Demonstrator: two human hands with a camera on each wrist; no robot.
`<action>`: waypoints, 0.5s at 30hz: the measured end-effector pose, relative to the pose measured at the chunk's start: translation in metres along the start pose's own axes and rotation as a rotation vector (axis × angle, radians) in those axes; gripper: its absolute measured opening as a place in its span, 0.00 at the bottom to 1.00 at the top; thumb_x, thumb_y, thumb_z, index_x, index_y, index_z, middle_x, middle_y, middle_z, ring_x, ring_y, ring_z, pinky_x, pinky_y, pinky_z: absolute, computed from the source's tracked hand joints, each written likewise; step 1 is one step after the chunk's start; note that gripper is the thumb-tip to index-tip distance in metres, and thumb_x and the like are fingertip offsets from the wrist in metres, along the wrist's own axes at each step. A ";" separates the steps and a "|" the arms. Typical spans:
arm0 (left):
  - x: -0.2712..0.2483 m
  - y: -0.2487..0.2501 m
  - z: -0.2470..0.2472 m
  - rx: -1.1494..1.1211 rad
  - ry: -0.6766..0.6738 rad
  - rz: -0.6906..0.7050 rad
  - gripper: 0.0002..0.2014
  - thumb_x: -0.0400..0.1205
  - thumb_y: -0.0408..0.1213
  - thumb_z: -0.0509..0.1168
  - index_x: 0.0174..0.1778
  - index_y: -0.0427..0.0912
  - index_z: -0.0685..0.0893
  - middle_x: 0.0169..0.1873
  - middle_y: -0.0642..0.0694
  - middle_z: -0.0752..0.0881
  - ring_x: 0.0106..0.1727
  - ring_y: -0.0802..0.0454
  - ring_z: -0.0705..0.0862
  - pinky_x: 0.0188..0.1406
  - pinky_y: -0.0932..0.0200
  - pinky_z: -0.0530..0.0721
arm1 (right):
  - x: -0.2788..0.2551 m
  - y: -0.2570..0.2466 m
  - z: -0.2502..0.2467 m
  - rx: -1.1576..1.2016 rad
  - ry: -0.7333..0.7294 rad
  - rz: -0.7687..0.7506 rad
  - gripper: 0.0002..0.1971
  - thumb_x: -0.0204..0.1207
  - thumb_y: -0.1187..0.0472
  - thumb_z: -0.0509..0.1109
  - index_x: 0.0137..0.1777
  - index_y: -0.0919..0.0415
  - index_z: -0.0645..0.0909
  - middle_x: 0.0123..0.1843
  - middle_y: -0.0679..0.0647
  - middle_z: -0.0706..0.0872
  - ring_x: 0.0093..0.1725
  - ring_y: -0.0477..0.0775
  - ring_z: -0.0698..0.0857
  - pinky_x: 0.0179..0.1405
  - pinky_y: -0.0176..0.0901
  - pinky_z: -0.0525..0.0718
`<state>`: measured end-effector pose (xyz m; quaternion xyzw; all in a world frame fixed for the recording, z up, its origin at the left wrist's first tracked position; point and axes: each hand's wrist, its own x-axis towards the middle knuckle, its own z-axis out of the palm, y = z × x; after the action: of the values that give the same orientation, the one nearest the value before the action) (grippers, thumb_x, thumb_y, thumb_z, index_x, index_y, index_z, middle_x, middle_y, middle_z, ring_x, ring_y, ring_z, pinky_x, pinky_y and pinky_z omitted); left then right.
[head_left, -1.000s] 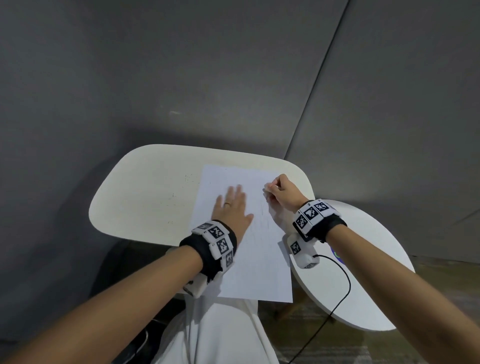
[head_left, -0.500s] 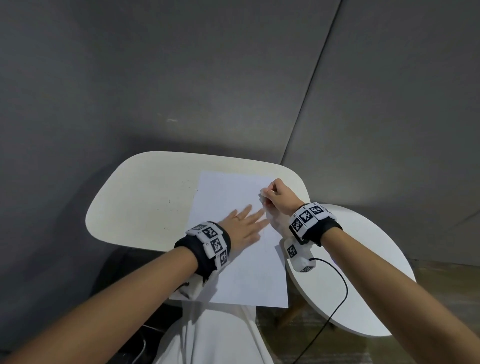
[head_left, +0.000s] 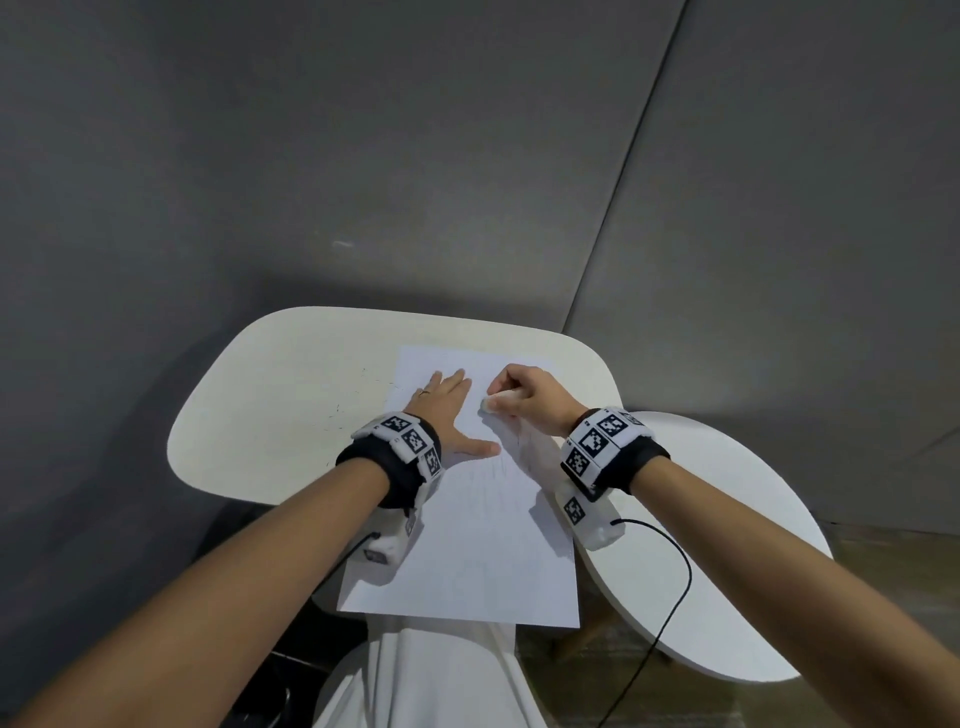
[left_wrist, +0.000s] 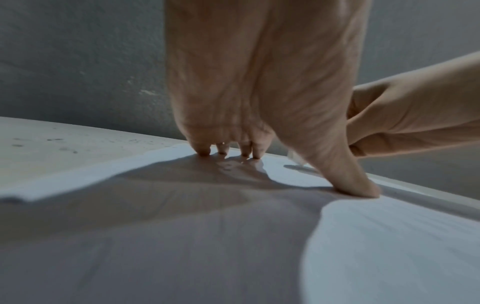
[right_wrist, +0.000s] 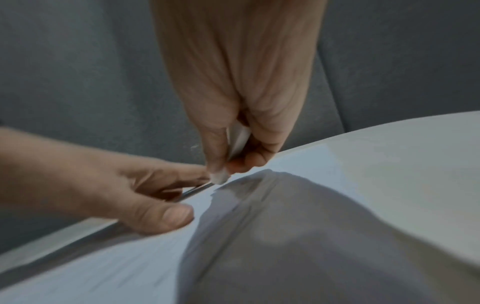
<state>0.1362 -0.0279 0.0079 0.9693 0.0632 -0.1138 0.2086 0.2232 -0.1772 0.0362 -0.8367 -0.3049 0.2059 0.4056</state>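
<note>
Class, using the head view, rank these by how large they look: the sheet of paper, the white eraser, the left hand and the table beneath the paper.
1. table, though not by much
2. sheet of paper
3. left hand
4. white eraser, partly hidden by fingers

We record a white rounded bench (head_left: 270, 415) marked with small dark specks (head_left: 337, 410), a second round white bench (head_left: 727, 597) set lower at its right, grey wall panels (head_left: 363, 156) behind, and wood flooring (head_left: 914, 556).
</note>
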 end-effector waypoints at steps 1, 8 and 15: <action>0.002 -0.002 0.000 -0.005 0.010 0.003 0.55 0.73 0.66 0.68 0.86 0.42 0.46 0.85 0.47 0.43 0.85 0.43 0.40 0.83 0.43 0.47 | 0.003 -0.002 0.006 -0.053 0.021 -0.018 0.05 0.72 0.68 0.72 0.42 0.62 0.78 0.41 0.57 0.87 0.39 0.50 0.85 0.39 0.32 0.81; 0.003 -0.003 0.007 -0.067 0.069 0.004 0.56 0.70 0.65 0.71 0.86 0.44 0.49 0.85 0.49 0.45 0.85 0.45 0.42 0.83 0.41 0.46 | 0.014 -0.020 0.010 -0.374 -0.143 -0.064 0.09 0.71 0.71 0.70 0.36 0.60 0.73 0.52 0.65 0.88 0.53 0.62 0.86 0.53 0.51 0.84; -0.001 -0.002 0.008 -0.054 0.061 0.010 0.55 0.72 0.64 0.70 0.86 0.43 0.48 0.85 0.49 0.44 0.85 0.44 0.40 0.81 0.40 0.44 | 0.010 -0.020 0.009 -0.377 -0.189 -0.024 0.13 0.70 0.68 0.72 0.32 0.56 0.72 0.51 0.63 0.89 0.51 0.59 0.86 0.47 0.46 0.82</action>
<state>0.1335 -0.0296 -0.0002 0.9666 0.0675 -0.0816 0.2332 0.2181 -0.1556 0.0463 -0.8711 -0.3845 0.2180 0.2141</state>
